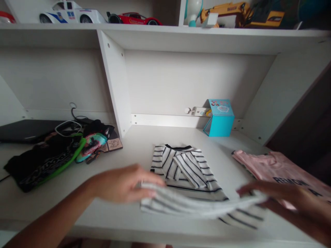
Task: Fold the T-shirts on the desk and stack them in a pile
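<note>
A white shirt with black stripes (183,168) lies on the white desk, its black collar toward the back and its sleeves folded across the body. The lower end is lifted off the desk and blurred by motion. My left hand (126,184) pinches the left side of that raised hem between thumb and fingers. At the other corner, my right hand (287,199) is closed on the fabric, also blurred. The hem sags a little between the two hands.
To the right lies a folded pink shirt (274,165). A turquoise desk calendar (221,120) stands at the back by a power strip (200,111). Dark clothes (49,158) and a black laptop (28,131) are on the left. Toy cars (134,18) line the shelf above.
</note>
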The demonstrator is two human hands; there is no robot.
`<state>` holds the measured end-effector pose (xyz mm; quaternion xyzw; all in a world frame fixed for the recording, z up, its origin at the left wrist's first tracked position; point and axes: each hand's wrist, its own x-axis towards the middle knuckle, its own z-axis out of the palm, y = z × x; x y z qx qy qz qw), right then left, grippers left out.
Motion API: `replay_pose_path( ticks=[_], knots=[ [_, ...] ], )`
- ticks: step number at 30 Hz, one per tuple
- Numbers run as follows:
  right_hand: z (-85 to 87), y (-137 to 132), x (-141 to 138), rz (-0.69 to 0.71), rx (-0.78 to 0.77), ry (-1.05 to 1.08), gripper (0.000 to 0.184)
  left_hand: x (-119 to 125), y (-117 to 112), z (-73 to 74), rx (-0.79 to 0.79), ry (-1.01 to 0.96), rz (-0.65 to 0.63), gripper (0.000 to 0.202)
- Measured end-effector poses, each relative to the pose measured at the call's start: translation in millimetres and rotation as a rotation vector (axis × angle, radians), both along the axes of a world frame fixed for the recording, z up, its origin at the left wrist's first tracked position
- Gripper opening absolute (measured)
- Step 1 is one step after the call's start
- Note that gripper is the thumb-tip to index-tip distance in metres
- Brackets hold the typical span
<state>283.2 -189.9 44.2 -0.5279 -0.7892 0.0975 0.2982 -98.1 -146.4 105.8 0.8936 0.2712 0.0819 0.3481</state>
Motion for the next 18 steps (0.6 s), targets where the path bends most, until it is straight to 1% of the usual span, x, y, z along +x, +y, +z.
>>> replay_pose_path(
  ticks=[1,2,3,4,5,6,7,8,9,11,14,16,18],
  knots=[
    [13.6,33.3,-1.7,0.079,-0.124,0.011,0.025,5.3,29.3,5.0,-0.06,-0.01,0.032,0.019],
    [22.3,67.7,-4.8,0.125,-0.248,0.039,0.025,10.2,60.4,3.9,-0.123,-0.049,0.079,0.019],
    [25.2,101.2,-8.6,0.138,-0.35,0.096,0.024,14.5,91.4,-3.0,-0.189,-0.084,0.154,0.02],
    [22.4,131.9,-12.5,0.13,-0.394,0.109,0.024,17.9,120.2,-14.5,-0.264,-0.108,0.24,0.023],
    [14.8,158.5,-15.8,0.111,-0.429,0.113,0.024,20.3,145.4,-28.8,-0.339,-0.095,0.336,0.026],
    [3.7,180.3,-18.1,0.097,-0.48,0.116,0.024,21.7,165.9,-44.0,-0.399,-0.072,0.438,0.029],
    [-9.0,197.1,-18.9,0.083,-0.522,0.118,0.024,22.2,181.6,-58.5,-0.416,-0.058,0.471,0.031],
    [-21.7,209.3,-18.1,0.077,-0.557,0.122,0.023,22.0,192.7,-70.7,-0.433,-0.048,0.497,0.032],
    [-33.1,217.8,-15.8,0.077,-0.585,0.128,0.022,21.2,200.1,-80.0,-0.437,-0.045,0.504,0.032],
    [-49.5,227.3,-8.2,0.091,-0.611,0.141,0.019,18.9,207.4,-89.2,-0.433,-0.059,0.492,0.031],
    [-61.1,235.4,4.1,0.097,-0.61,0.141,0.018,15.5,213.7,-88.8,-0.404,-0.081,0.478,0.032],
    [-66.8,241.3,9.2,0.067,-0.601,0.113,0.017,14.6,219.8,-88.5,-0.367,-0.072,0.477,0.032],
    [-73.7,246.7,11.0,0.019,-0.585,0.073,0.019,15.2,226.2,-92.8,-0.311,-0.044,0.486,0.03]
  ],
)
